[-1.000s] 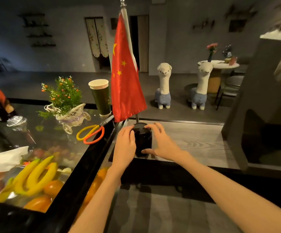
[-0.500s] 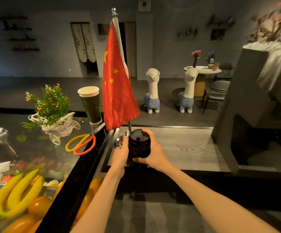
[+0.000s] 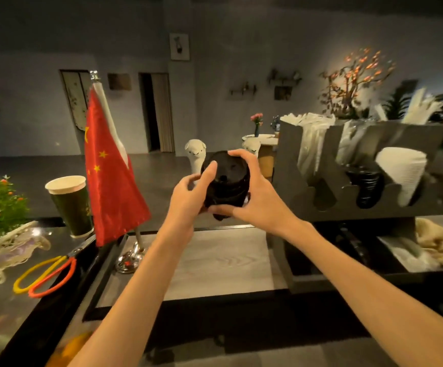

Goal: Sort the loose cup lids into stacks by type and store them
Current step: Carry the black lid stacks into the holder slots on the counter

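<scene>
While both hands, left hand (image 3: 188, 197) and right hand (image 3: 254, 200), grip the black lid stack (image 3: 228, 181), it is left of the lid organizer (image 3: 307, 165).

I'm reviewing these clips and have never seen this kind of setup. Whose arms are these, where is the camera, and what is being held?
There is no robot: a person wears a wide-angle camera on the head, looking forward and down. The left hand and right hand together grip a stack of black cup lids, held up above the wooden counter. To the right stands a grey organiser already holding black lids and white lids. On the left are a red flag, a paper cup and scissors.
</scene>
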Demonstrator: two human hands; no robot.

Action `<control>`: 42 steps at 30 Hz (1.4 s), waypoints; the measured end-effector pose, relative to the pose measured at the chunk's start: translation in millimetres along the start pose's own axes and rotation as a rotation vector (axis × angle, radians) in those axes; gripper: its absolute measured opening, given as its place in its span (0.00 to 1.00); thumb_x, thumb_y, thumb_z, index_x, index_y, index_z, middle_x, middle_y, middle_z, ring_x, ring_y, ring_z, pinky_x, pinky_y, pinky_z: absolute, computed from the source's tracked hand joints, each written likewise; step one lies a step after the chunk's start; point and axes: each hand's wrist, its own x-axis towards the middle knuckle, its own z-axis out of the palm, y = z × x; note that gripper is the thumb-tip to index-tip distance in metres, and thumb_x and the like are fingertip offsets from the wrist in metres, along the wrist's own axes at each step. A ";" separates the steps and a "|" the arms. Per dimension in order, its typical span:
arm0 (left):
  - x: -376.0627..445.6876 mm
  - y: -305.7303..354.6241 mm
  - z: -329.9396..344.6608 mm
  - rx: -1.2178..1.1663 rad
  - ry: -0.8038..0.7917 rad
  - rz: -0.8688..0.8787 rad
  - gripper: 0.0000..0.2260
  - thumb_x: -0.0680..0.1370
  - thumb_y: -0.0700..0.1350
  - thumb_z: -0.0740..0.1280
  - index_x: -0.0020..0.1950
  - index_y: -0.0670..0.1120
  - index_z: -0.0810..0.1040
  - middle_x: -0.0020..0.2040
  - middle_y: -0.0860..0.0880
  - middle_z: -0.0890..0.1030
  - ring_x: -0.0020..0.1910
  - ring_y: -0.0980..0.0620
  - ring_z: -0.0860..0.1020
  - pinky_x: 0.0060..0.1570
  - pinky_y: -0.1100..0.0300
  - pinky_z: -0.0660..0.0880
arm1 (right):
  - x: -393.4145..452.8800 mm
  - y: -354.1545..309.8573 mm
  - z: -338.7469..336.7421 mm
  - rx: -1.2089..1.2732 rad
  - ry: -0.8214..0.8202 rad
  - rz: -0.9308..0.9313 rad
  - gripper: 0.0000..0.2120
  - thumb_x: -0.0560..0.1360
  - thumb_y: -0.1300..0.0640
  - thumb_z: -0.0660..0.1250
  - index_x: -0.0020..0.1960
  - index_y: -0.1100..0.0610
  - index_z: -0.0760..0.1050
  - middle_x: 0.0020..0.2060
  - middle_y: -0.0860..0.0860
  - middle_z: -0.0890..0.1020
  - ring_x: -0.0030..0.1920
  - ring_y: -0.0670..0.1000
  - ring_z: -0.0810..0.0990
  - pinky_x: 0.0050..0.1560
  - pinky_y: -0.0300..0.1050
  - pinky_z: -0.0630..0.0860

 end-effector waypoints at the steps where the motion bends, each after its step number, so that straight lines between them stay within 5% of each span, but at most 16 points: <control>1: -0.4 8.8 15.4 0.012 -0.009 0.029 0.36 0.67 0.70 0.73 0.66 0.49 0.77 0.60 0.48 0.84 0.56 0.49 0.84 0.52 0.50 0.84 | 0.0 -1.0 -18.2 -0.003 0.021 -0.007 0.47 0.67 0.52 0.85 0.75 0.47 0.58 0.70 0.46 0.72 0.70 0.46 0.74 0.68 0.47 0.78; 7: -0.1 53.4 121.1 0.108 -0.092 0.161 0.31 0.73 0.66 0.73 0.69 0.52 0.72 0.64 0.49 0.79 0.61 0.50 0.81 0.60 0.51 0.81 | -2.8 14.9 -128.3 -0.061 0.099 -0.052 0.47 0.66 0.56 0.85 0.74 0.47 0.58 0.69 0.48 0.72 0.68 0.45 0.76 0.62 0.34 0.77; 15: 13.7 71.7 215.4 0.143 -0.133 0.137 0.30 0.75 0.63 0.72 0.71 0.50 0.70 0.60 0.48 0.81 0.56 0.50 0.83 0.47 0.57 0.82 | -3.6 57.6 -223.1 -0.129 0.064 -0.054 0.46 0.66 0.42 0.83 0.74 0.44 0.59 0.70 0.47 0.70 0.69 0.48 0.74 0.68 0.44 0.77; 24: 20.4 62.5 223.2 0.361 -0.225 0.118 0.31 0.77 0.69 0.63 0.70 0.49 0.70 0.59 0.47 0.83 0.54 0.50 0.85 0.46 0.58 0.84 | 18.8 80.0 -245.1 -0.301 -0.055 0.038 0.48 0.67 0.51 0.82 0.77 0.43 0.57 0.68 0.55 0.70 0.65 0.55 0.72 0.65 0.46 0.73; 31: 30.5 63.5 197.2 0.527 -0.204 0.198 0.16 0.87 0.48 0.56 0.60 0.42 0.81 0.53 0.41 0.84 0.53 0.46 0.84 0.50 0.59 0.83 | 38.7 84.9 -241.7 -0.350 -0.081 0.179 0.48 0.59 0.33 0.76 0.75 0.40 0.60 0.67 0.54 0.74 0.67 0.56 0.73 0.67 0.52 0.74; 34: 30.4 66.7 193.3 0.540 -0.230 0.214 0.15 0.87 0.44 0.56 0.57 0.42 0.82 0.54 0.41 0.84 0.53 0.45 0.84 0.60 0.51 0.81 | 39.9 90.1 -243.5 -0.390 -0.123 0.208 0.45 0.65 0.40 0.79 0.76 0.41 0.60 0.67 0.54 0.74 0.66 0.56 0.73 0.66 0.51 0.74; 38: 31.8 67.7 190.4 0.533 -0.312 0.197 0.13 0.87 0.41 0.56 0.67 0.43 0.77 0.55 0.44 0.83 0.52 0.51 0.84 0.46 0.66 0.82 | 37.1 90.7 -238.9 -0.441 -0.181 0.254 0.46 0.63 0.38 0.78 0.75 0.38 0.59 0.66 0.54 0.74 0.63 0.56 0.76 0.64 0.53 0.77; 42: 34.9 60.0 190.6 0.549 -0.321 0.205 0.12 0.87 0.39 0.56 0.67 0.41 0.75 0.50 0.46 0.83 0.47 0.53 0.84 0.37 0.69 0.80 | 32.8 85.7 -233.3 -0.477 -0.215 0.236 0.50 0.57 0.31 0.72 0.75 0.37 0.57 0.69 0.54 0.73 0.65 0.57 0.75 0.66 0.57 0.77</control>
